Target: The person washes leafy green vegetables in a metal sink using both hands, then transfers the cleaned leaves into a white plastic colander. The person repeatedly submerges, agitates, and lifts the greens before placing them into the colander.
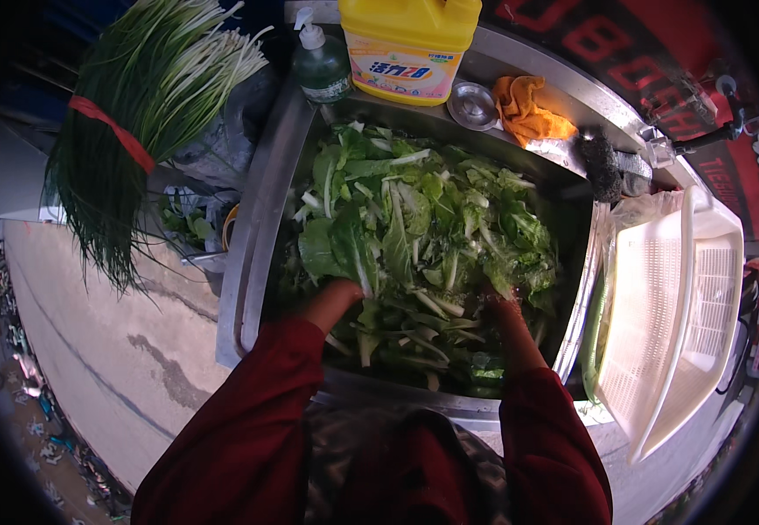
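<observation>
Loose leafy greens (392,216) with pale stalks float in water that fills a stainless steel sink (248,243). At the near left of the pile, my left hand (346,293) reaches in, its fingers hidden under leaves and water. My right hand (501,302) is sunk in the water at the near right, and only the wrist and part of the hand show. Whether either hand grips any leaves cannot be made out. Between my forearms, cut stalks and smaller leaves (412,341) drift near the front wall of the sink.
Behind the sink stand a pump bottle (321,62), a yellow detergent jug (409,52), a small metal lid (476,106) and an orange cloth (530,111). White plastic baskets (655,315) lean at the right. A banded bundle of green stalks (130,125) lies at the left. A faucet (714,131) is upper right.
</observation>
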Demonstrator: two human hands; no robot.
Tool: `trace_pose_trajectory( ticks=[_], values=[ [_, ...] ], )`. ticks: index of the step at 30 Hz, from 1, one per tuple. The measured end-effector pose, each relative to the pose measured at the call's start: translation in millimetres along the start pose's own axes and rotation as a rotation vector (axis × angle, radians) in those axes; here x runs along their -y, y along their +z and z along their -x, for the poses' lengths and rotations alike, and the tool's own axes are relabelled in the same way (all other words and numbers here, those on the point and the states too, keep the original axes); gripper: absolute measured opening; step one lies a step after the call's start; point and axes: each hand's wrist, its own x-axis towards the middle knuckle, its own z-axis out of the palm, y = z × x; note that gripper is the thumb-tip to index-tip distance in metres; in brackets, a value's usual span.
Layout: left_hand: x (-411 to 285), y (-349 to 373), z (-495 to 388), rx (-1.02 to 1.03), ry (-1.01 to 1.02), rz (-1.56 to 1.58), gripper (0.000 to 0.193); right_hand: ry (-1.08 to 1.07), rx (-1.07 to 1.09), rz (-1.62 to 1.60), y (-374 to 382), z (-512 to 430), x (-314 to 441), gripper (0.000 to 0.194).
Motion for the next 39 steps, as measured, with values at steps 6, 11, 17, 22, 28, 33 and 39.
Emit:
trace_pose_trajectory(
  ticks=[6,11,17,22,28,33,39],
  values=[
    [4,-64,114,-0.151,0.377,-0.401,0.027,-0.321,-0.536,0.061,-10,54,12,0.02],
    [-35,-122,108,0.162,0.187,-0.271,0.031,-0.443,-0.742,-0.496,-94,82,11,0.008],
    [-49,-101,28,-0.367,0.38,-0.451,0.078,-0.469,-1.077,-0.494,-137,-10,81,0.011],
    [-27,-71,17,-0.34,0.365,-0.459,0.079,-0.264,-0.898,-0.556,-130,-61,105,0.015],
    [-25,-66,20,-0.338,0.348,-0.461,0.073,-0.256,-1.013,-0.682,-121,-70,118,0.015],
    [-26,-70,22,-0.331,0.351,-0.44,0.066,-0.184,-0.984,-0.668,-121,-80,137,0.02],
    [-24,-66,23,-0.341,0.359,-0.405,0.065,-0.108,-0.933,-0.87,-125,-85,145,0.019]
  ],
)
